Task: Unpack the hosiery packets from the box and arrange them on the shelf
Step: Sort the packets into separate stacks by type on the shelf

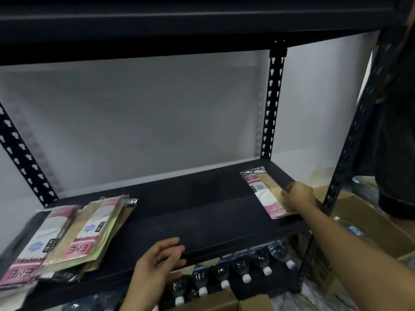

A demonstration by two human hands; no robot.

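A dark shelf board (190,212) runs across the view. At its left end lies a loose pile of pink-and-beige hosiery packets (74,234), fanned over one another. One more hosiery packet (263,194) lies flat at the right end. My right hand (299,196) reaches over that packet's right edge, its fingers curled onto it. My left hand (160,259) hovers at the shelf's front edge with relaxed fingers and holds nothing. An open cardboard box (368,221) stands at the lower right beyond the shelf post.
Black perforated posts (270,104) frame the shelf, with another board close overhead. Several plastic bottles with white caps (246,269) lie on the level below. More cardboard boxes (215,303) sit at the bottom edge. A dark bag (395,135) hangs at the right.
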